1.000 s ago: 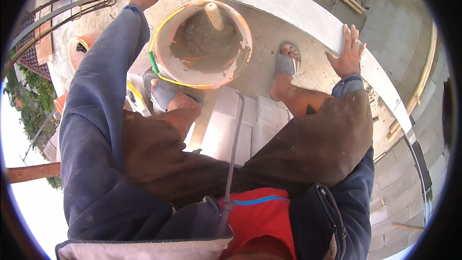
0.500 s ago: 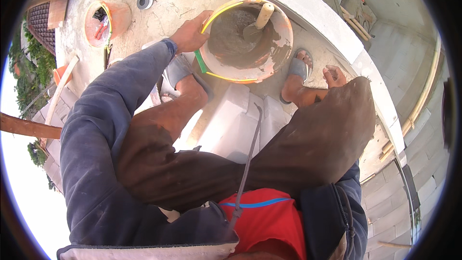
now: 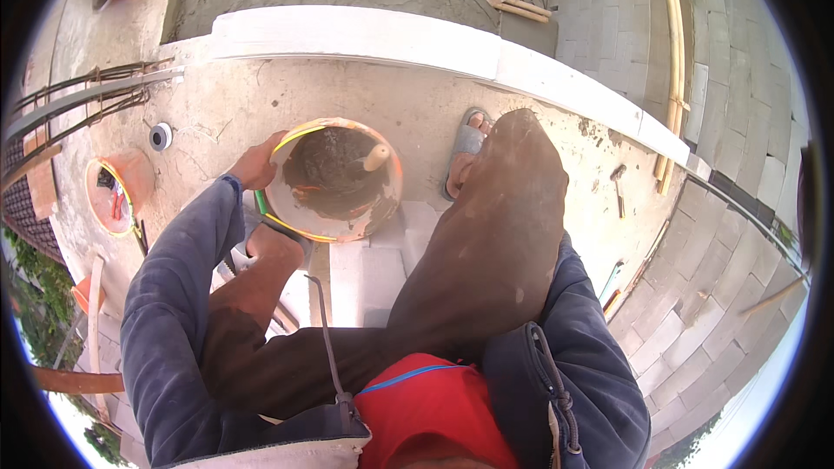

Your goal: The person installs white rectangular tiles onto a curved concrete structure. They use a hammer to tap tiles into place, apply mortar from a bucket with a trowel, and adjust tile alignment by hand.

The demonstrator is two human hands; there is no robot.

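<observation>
My left hand [image 3: 256, 163] grips the left side of the rim of a round bucket [image 3: 382, 208], fingers bent over the edge. The bucket has a yellow edge with a green piece of handle and stands tilted toward me. Wet grey mortar [image 3: 326, 161] coats its inside. From the mortar sticks the pale wooden handle [image 3: 376, 157] of a tool whose blade is buried. My right hand is hidden behind my raised right knee; only the dark sleeve [image 3: 591, 321] of that arm shows. White blocks [image 3: 369, 274] lie between my legs, just below the bucket.
A smaller orange bucket [image 3: 135, 175] and a dark round reel [image 3: 161, 136] stand on the left. A low wall of white blocks [image 3: 365, 33] curves across the far side. On the right floor lies a hammer [image 3: 619, 191]; bamboo poles [image 3: 675, 78] stand beyond the wall.
The view has swung right, bringing the hammer into sight. The bucket, still gripped by my left hand, sits closer to me. My right hand has gone out of sight behind the knee.
</observation>
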